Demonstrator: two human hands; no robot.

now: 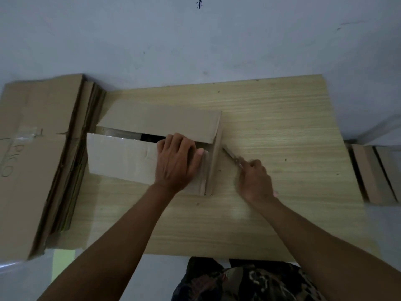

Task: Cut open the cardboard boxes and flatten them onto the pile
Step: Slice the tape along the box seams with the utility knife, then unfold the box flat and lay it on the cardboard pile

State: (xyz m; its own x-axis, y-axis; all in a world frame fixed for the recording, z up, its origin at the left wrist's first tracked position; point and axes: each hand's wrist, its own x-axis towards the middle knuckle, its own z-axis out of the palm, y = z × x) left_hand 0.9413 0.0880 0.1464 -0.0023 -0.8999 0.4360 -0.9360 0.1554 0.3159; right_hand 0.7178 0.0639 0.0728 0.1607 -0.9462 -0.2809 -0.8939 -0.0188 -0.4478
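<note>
A brown cardboard box (132, 157) lies on the wooden board (271, 131), its top flaps parted along a dark slit. My left hand (178, 161) presses flat on the near flap, fingers reaching into the slit near the box's right end. My right hand (256, 181) grips a knife (231, 156) whose blade points up-left at the box's right side panel. The pile of flattened cardboard (36, 161) sits to the left, touching the box's left end.
More cardboard boxes (377, 177) stand on edge at the right, beyond the board. A grey-blue floor surrounds the board. My patterned trousers (249, 281) show at the bottom edge.
</note>
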